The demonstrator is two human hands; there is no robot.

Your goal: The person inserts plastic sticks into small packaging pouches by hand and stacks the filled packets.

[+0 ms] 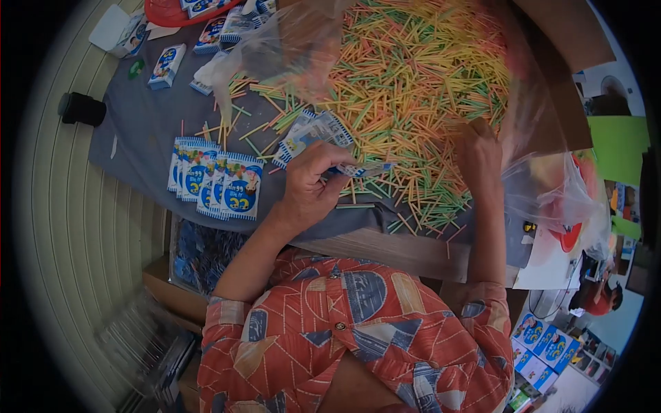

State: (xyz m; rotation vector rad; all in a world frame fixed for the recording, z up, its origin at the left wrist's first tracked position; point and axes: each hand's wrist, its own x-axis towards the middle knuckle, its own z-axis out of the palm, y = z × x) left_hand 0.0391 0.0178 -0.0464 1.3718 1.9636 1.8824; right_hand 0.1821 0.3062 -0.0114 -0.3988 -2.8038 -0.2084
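So, the small printed packet (pixel 372 168) is just up from the middle of my view, around 1 o'clock (12 being the far side of the worktop (pixel 155 117)). My left hand (pixel 313 186) has it, fingers closed on its near end, with the far end poking out towards 3 o'clock. Can't tell if it's open or sealed, it's too edge-on.

Right behind that hand, at about 12, a few loose packets (pixel 303 134) overlap on the worktop, with coloured sticks scattered around them. Then there's the massive heap of sticks (pixel 413 89), yellow, orange, green and pinkish, filling everything from 12 round to 2 o'clock. My right hand (pixel 482 155) is at its edge between 2 and 3, fingers curled down at the sticks. Honestly can't tell whether they're pinching any.

Over at 9 o'clock I've got a fanned row of blue and white packets (pixel 217 186), fronts up and overlapping. Clear plastic (pixel 255 58) droops by the heap at 11, and more of it hangs at 2, next to a cardboard box (pixel 564 89).

Further out, a small printed box (pixel 166 67) lies at 10 o'clock, with a white tub (pixel 110 29) past it and a red basket (pixel 162 15) at 11. Way off at 4 o'clock there's another person (pixel 600 297) in red, plus some blue and white cartons (pixel 544 351).
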